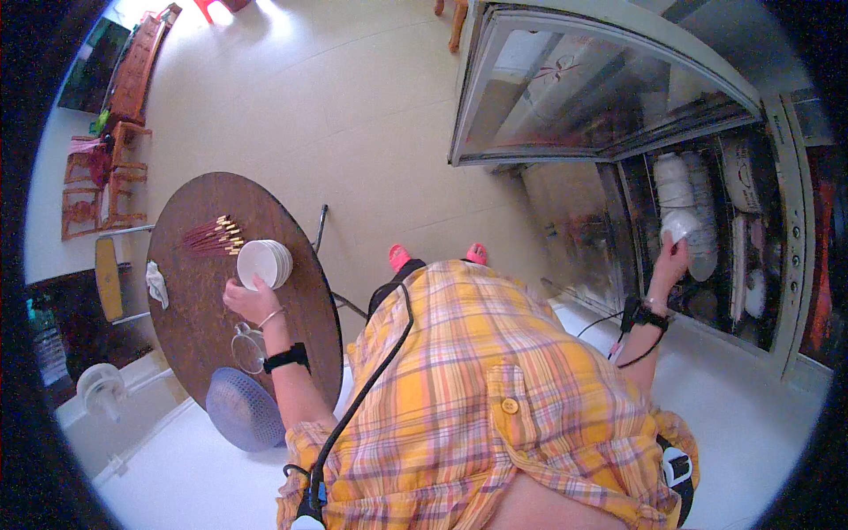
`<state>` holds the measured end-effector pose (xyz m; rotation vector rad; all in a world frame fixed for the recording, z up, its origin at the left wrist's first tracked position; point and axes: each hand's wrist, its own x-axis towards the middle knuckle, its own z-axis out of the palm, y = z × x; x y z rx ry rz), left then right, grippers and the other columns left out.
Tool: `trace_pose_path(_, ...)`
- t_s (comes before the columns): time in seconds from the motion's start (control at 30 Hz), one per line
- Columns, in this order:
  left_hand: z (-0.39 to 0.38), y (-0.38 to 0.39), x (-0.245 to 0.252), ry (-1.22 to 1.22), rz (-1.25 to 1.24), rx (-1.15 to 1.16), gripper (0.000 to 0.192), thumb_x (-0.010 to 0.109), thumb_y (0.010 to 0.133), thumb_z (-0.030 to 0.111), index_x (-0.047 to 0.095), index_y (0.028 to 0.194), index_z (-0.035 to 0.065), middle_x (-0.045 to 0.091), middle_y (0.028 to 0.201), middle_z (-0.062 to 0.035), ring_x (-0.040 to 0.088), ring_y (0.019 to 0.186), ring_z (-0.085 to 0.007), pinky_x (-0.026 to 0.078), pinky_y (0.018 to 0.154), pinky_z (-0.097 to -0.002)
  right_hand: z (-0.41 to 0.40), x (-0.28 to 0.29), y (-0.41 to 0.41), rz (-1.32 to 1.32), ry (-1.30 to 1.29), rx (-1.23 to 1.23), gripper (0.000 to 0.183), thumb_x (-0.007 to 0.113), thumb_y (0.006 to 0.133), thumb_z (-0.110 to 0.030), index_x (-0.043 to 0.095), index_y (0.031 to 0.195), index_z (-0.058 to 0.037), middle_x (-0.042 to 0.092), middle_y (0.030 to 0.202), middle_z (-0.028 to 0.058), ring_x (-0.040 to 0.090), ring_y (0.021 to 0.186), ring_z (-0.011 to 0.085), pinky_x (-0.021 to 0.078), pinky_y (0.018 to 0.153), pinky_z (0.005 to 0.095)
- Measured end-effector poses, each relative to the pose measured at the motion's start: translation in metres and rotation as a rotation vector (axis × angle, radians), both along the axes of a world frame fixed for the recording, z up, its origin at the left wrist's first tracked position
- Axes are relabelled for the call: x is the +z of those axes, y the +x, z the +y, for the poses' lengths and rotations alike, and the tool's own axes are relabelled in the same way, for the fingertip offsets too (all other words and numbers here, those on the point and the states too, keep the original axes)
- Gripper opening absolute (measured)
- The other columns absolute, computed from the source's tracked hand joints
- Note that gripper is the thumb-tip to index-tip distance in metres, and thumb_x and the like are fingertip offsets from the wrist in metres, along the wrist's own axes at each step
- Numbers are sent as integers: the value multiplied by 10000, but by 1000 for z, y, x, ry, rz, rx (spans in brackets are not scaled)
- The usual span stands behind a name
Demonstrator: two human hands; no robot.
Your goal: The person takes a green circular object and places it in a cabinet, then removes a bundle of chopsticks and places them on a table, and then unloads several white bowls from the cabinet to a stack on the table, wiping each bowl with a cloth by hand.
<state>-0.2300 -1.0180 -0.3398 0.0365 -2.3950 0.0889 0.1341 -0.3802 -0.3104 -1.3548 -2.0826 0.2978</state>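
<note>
My left hand (252, 299) is at a stack of white bowls (260, 265) on the round brown table (298, 338), its thumb at the rim of the uppermost bowl. Whether it grips the bowl cannot be told. Beyond the stack lies a bundle of dark red chopsticks (215, 237) with pale ends. Nearer to my left wrist are a clear glass mug (247, 348) and a bluish plastic colander (242, 409). On the right, my right hand (674, 260) reaches into the open cabinet and has its fingers on a white bowl (680, 224) at the near end of stacked white bowls (671, 173).
The cabinet's framed glass door (596, 93) stands open ahead on the right. More dishes (702, 265) stand inside, beside a metal frame post (788, 252). A white cloth (156, 285) lies at the table's far left edge. Wooden chairs (126, 172) are along the left wall.
</note>
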Motion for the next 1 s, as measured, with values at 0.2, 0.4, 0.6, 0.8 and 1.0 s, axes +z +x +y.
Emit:
trace_pose_path(0.2, 139, 28, 55, 970, -636, -627, 220, 646, 802, 117, 572, 965, -11, 622, 877, -119, 600, 780, -172, 484, 698, -286, -135, 53, -83, -189, -18, 728, 66, 595, 782, -62, 604, 839, -29, 600, 838, 144, 566, 803, 313, 444, 705, 371)
trace_pose_path(0.4, 238, 53, 90, 1097, -1126, -943, 223, 653, 800, 161, 599, 956, 12, 625, 793, -67, 598, 708, -133, 483, 611, -265, -205, 68, -176, -200, 129, 1346, 127, 593, 716, -84, 584, 835, -41, 589, 862, 100, 560, 826, 287, 458, 757, 397)
trace_pose_path(0.6, 212, 54, 87, 893, -860, -818, 189, 548, 812, 76, 574, 972, -22, 576, 751, -158, 585, 673, -188, 461, 582, -319, -248, 79, -223, -379, 147, 1715, 189, 578, 740, -98, 595, 926, -67, 575, 977, 97, 544, 931, 267, 450, 826, 391)
trace_pose_path(0.8, 95, 32, 58, 873, -461, -269, 180, 511, 835, 84, 549, 969, -31, 587, 761, -159, 552, 651, -221, 443, 613, -351, -242, 71, -224, -103, 185, 1455, 338, 630, 731, -72, 591, 1066, -70, 505, 1159, 148, 550, 989, 245, 459, 860, 352)
trace_pose_path(1.0, -1, 9, 31, 758, -217, -8, 182, 519, 822, 116, 562, 906, -40, 614, 793, -164, 592, 693, -255, 457, 653, -366, -226, 31, -205, -265, -69, 1471, 271, 639, 729, -28, 593, 996, -22, 520, 1125, 161, 592, 872, 266, 505, 742, 355)
